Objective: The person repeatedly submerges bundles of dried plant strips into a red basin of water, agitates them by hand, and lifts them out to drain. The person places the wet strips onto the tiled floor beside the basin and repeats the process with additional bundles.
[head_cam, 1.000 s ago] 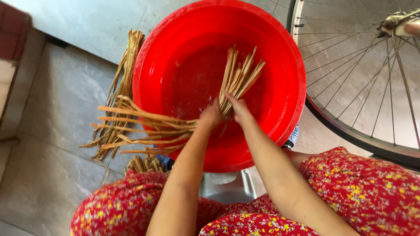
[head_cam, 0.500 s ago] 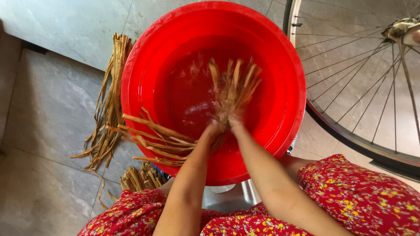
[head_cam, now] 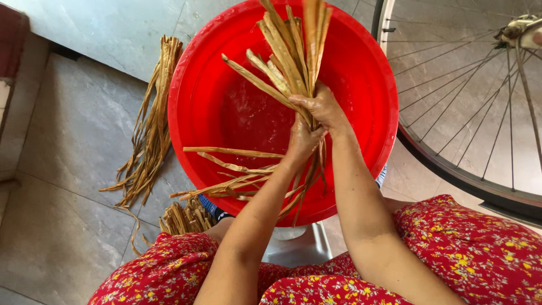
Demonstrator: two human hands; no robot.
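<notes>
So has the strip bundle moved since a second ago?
Yes. The bundle, gripped by the left hand and right hand, has swung up toward the far rim of the red basin.

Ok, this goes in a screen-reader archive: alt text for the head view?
Both hands, left hand below right hand, grip a wet bundle of tan strips over a red basin. More strips lie on the tiled floor; a bicycle wheel stands beside.

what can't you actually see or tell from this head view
- Bicycle wheel: cut off by the right and top edges.
- Bundle of tan strips: tips cut off by the top edge; its middle is hidden inside the left hand and right hand.
- Red basin: near rim hidden by the forearms.
- Second bundle: partly hidden under the basin.
</notes>
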